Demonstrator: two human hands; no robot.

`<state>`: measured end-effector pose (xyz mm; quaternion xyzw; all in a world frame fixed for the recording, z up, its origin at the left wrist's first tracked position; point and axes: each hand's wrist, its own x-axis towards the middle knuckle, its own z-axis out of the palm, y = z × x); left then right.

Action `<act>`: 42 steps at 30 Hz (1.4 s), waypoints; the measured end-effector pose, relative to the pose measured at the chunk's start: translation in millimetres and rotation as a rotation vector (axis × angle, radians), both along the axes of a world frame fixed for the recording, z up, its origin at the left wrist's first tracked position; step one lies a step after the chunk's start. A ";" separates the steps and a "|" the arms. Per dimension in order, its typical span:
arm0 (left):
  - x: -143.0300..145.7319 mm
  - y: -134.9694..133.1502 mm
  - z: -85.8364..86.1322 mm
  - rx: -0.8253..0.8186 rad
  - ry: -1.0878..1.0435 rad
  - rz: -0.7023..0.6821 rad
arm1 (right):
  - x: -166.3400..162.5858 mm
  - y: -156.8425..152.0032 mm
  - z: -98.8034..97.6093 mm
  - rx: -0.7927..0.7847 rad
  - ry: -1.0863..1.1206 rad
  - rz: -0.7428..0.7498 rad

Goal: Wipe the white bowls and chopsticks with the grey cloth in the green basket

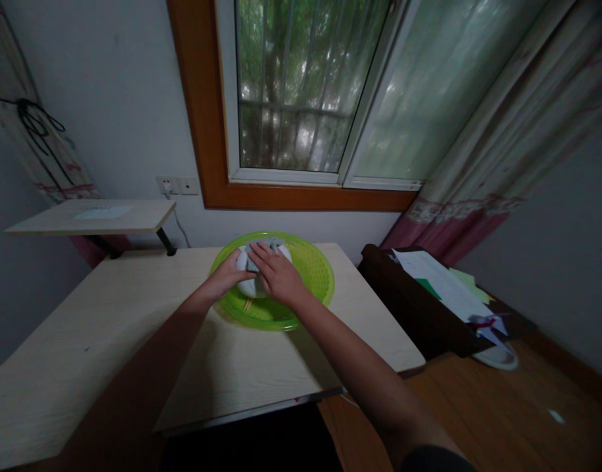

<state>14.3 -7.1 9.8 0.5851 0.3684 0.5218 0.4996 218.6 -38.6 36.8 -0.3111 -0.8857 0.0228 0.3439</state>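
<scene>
A white bowl (254,288) is in the bright green plastic basket (308,262) on the table, partly hidden by my hands. My left hand (225,278) grips the bowl's left side, its thumb reaching across the front. Over the bowl, a grey cloth (269,244) lies bunched under my right hand (280,274), whose fingers press it against the bowl. A pair of pale chopsticks (248,304) rests inside the basket just below the bowl. Which way up the bowl sits, I cannot tell.
The light wooden table (128,328) stands below a window. At its back left is a raised shelf (99,219) with a paper on it, near wall sockets (177,185). To the right, a dark brown piece of furniture (404,295) carries papers (439,282).
</scene>
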 end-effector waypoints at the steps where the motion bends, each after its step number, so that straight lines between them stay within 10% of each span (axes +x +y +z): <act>1: 0.1 -0.5 0.5 -0.008 -0.012 0.000 | -0.8 -0.2 0.4 0.000 0.005 -0.006; 12: -1.8 -8.3 10.4 -0.100 -0.257 0.159 | 22.6 37.2 -23.6 -0.451 0.511 -0.370; 18: -3.2 -9.9 13.5 -0.104 -0.301 0.144 | 26.2 40.4 -31.1 -0.686 0.643 -0.292; 33: 0.0 -5.4 5.9 -0.117 -0.131 0.004 | 25.5 42.8 -31.8 -0.318 0.529 -0.359; 42: 1.8 -5.0 2.4 -0.059 -0.046 -0.058 | 9.5 17.9 -9.1 -0.093 0.269 -0.127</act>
